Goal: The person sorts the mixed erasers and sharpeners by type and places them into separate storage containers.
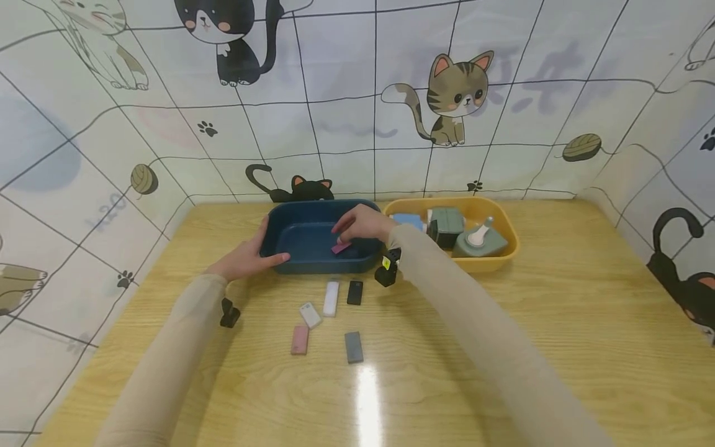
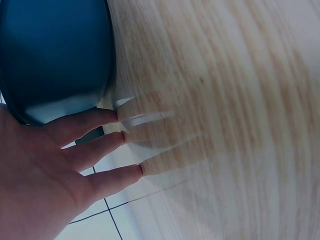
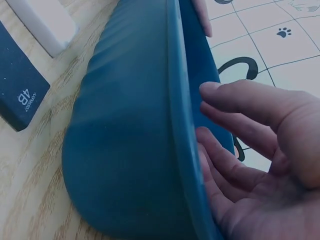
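A dark blue plastic bin (image 1: 318, 267) stands at the back of the table. My left hand (image 1: 251, 254) rests against its left end, thumb at the front rim; in the left wrist view its fingers are straight and spread. My right hand (image 1: 363, 225) reaches over the bin's right part, its fingers slightly bent and apart. Just below those fingertips is a magenta eraser (image 1: 341, 247) inside the bin; nothing shows between the fingers in the right wrist view, where the rim hides part of them. In front lie a black eraser (image 3: 22, 80) marked 4B and a long white eraser (image 1: 331, 298).
Nearer to me lie a small white block (image 1: 310, 315), a pink block (image 1: 299, 340) and a grey block (image 1: 354, 347). A yellow bin (image 1: 486, 263) adjoins the blue one, holding a grey-green pump bottle (image 1: 480, 242), a grey-green box and something blue. Cat-print cloth hangs behind.
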Motion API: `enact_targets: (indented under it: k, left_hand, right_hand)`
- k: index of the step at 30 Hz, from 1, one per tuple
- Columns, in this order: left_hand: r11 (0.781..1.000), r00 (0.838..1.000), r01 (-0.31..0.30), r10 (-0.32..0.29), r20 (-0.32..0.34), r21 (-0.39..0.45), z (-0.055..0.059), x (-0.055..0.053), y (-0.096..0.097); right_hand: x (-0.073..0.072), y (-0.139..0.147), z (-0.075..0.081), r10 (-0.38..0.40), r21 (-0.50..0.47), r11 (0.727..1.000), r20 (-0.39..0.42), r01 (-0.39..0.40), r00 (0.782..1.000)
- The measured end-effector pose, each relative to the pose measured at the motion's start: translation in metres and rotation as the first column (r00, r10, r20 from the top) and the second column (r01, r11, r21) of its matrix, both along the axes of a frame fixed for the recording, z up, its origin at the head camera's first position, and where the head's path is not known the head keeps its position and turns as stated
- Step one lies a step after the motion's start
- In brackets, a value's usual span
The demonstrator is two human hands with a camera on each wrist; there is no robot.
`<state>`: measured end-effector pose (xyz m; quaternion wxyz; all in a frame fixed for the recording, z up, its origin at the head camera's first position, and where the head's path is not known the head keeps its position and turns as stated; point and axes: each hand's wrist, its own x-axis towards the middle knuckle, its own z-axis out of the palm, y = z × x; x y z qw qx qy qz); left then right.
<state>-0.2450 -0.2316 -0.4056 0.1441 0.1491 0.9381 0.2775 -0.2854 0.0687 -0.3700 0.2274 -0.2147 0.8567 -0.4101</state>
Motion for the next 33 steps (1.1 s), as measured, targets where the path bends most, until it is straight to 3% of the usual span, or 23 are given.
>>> enact_targets:
  k: [8, 13, 21, 29, 33]
  left_hand:
    - [1.0, 1.0, -0.002, 0.002, 0.004, -0.015, 0.001, 0.001, -0.001]
    - [1.0, 1.0, 0.004, -0.004, 0.005, -0.018, 0.001, 0.001, -0.001]
    - [1.0, 1.0, 0.009, -0.009, 0.008, -0.02, 0.0, 0.0, 0.0]
    - [0.999, 1.0, 0.017, -0.017, 0.007, -0.031, 0.001, -0.001, -0.002]
    - [0.999, 1.0, 0.021, -0.02, 0.009, -0.037, 0.001, -0.002, 0.0]
  right_hand:
    - [0.007, 0.006, 0.001, 0.038, -0.048, 0.998, 0.018, -0.037, 0.999]
    - [0.015, 0.013, 0.005, 0.084, -0.074, 0.994, -0.02, -0.085, 0.996]
    - [0.038, 0.026, 0.015, 0.187, -0.121, 0.974, -0.04, -0.19, 0.982]
    - [0.069, 0.029, 0.009, 0.355, -0.048, 0.932, -0.084, -0.36, 0.931]
    - [0.082, 0.027, 0.005, 0.404, 0.007, 0.914, -0.124, -0.406, 0.906]
